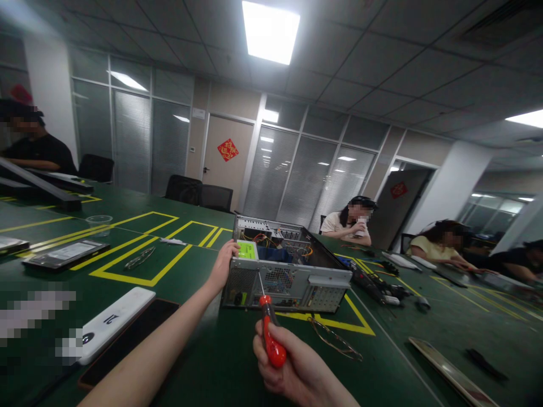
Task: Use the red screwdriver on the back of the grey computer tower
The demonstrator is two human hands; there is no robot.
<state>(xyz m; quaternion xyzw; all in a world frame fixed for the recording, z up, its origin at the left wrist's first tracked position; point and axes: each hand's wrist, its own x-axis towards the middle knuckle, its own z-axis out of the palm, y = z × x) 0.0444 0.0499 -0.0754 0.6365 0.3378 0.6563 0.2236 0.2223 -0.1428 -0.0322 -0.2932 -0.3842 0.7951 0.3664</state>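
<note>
An open desktop computer case [292, 285] lies on the green table in front of me, its rear metal panel facing me. Inside its left corner sits a power supply with a yellow-green label [247, 250]; wires and a blue part show further in. My left hand [224, 261] grips the case's left edge, fingers curled over the top beside the label. In my right hand [282, 356] is a red and black screwdriver [271, 333], held by its handle. Its thin shaft points up at the rear panel, near the vent grille; whether the tip meets a screw is too small to tell.
Eyeglasses [335, 339] lie right of my right hand. A hard drive [68, 254], a plastic cup [99, 224], a white power bank [116, 322] and a dark phone [131, 339] are leftward. Cables and parts [379, 285] and another phone [452, 370] lie rightward. Several people sit around.
</note>
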